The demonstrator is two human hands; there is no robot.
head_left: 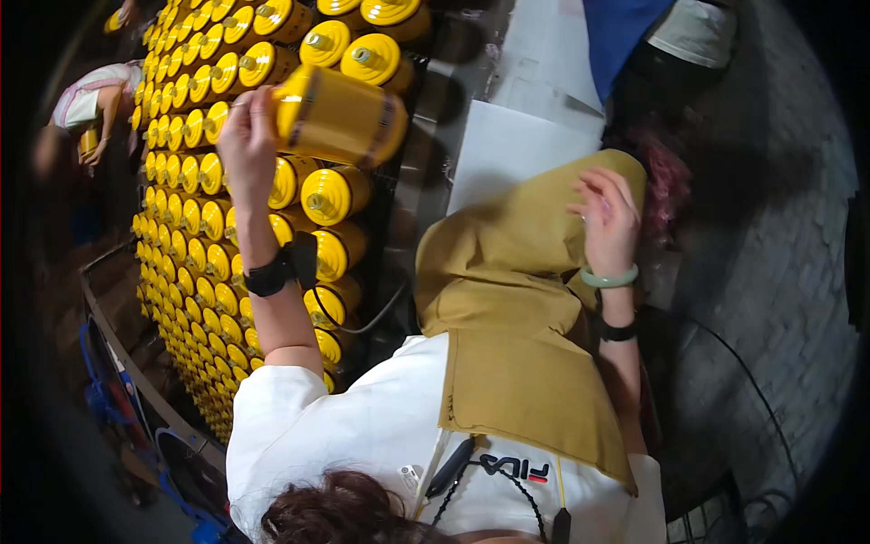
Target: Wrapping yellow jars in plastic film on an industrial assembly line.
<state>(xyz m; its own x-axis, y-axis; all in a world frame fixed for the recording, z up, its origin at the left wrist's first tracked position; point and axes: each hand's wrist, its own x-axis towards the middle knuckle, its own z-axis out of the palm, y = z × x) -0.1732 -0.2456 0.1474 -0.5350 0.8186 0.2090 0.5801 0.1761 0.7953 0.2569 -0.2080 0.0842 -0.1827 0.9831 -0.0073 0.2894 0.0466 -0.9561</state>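
L hand point(247, 145) holds yel. canister point(341, 118) (gripped end hidden).

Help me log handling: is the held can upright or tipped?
Tipped: in the left hand, the can shows its side; nearby cans show their tops.

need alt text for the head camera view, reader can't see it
A person's left hand holds a yellow canister sideways by one end, near rows of similar yellow canisters. The right hand, below a pale green bangle, is loosely curled.
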